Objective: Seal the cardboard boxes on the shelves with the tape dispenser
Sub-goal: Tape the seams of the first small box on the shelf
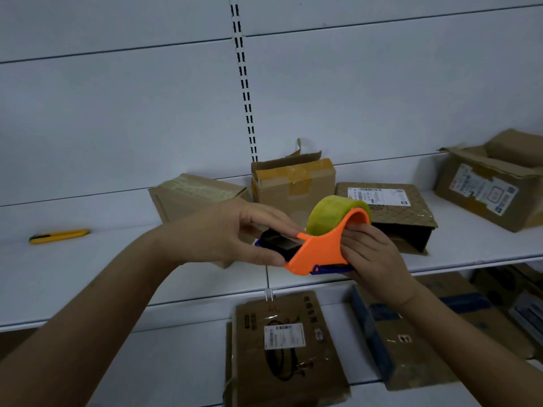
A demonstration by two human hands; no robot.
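Both hands hold the tape dispenser [318, 249] in the air just in front of the upper shelf [88, 268]. The right hand [371, 255] has its grip closed round the dispenser's orange frame under the yellowish tape roll [329, 215]; the left hand [235, 230] pinches the black front end between thumb and fingers. Behind the dispenser, on the same shelf, stand four cardboard boxes — a plain box [194, 196] behind the left hand, an upright box [293, 183] with a torn flap, a flat patterned box [390, 212] and a labelled box [493, 183] far to the right. A yellow box cutter [58, 235] lies well left of the dispenser. Below it, on the lower shelf [182, 348], lie a flat labelled carton [282, 348] and further boxes beside it.
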